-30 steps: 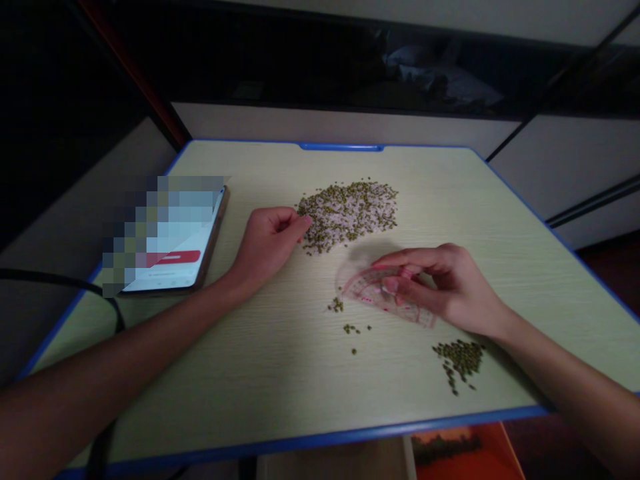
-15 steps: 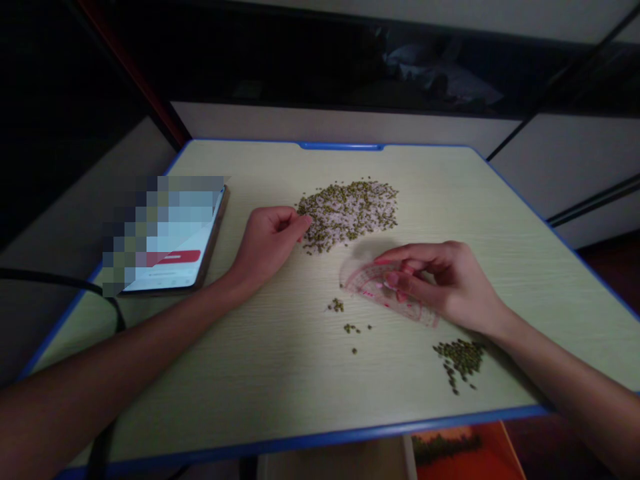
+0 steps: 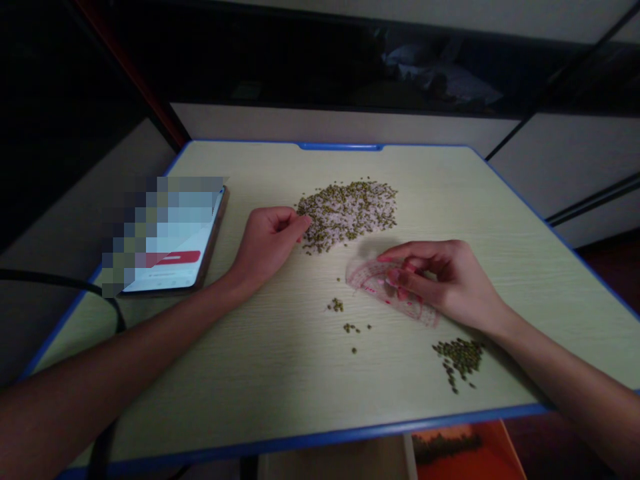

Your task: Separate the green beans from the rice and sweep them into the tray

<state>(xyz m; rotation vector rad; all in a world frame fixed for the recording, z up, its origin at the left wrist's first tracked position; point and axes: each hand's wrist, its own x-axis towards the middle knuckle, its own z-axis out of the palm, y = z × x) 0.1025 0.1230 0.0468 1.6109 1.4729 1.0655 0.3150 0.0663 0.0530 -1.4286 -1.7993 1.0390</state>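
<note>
A clear protractor (image 3: 370, 283) with red markings is pinched in my right hand (image 3: 440, 283), low over the table. My left hand (image 3: 273, 237) is closed, thumb against the curled fingers, at the left edge of a wide pile of green beans mixed with white grains (image 3: 350, 210). Whatever sits between those left fingertips is too small to make out. Near the protractor's left side lie several loose green beans (image 3: 336, 305). A smaller heap of green beans (image 3: 461, 357) rests below my right wrist.
The pale table (image 3: 240, 380) has a blue rim. On its left side a phone (image 3: 180, 233) leans with its screen lit, partly blurred out. A black cable (image 3: 117, 310) runs past it. An orange item (image 3: 465, 453) shows beneath the front edge.
The protractor has shifted slightly to the right in my right hand, and a single bean now shows clear of its left end. My left hand has stayed in place.
</note>
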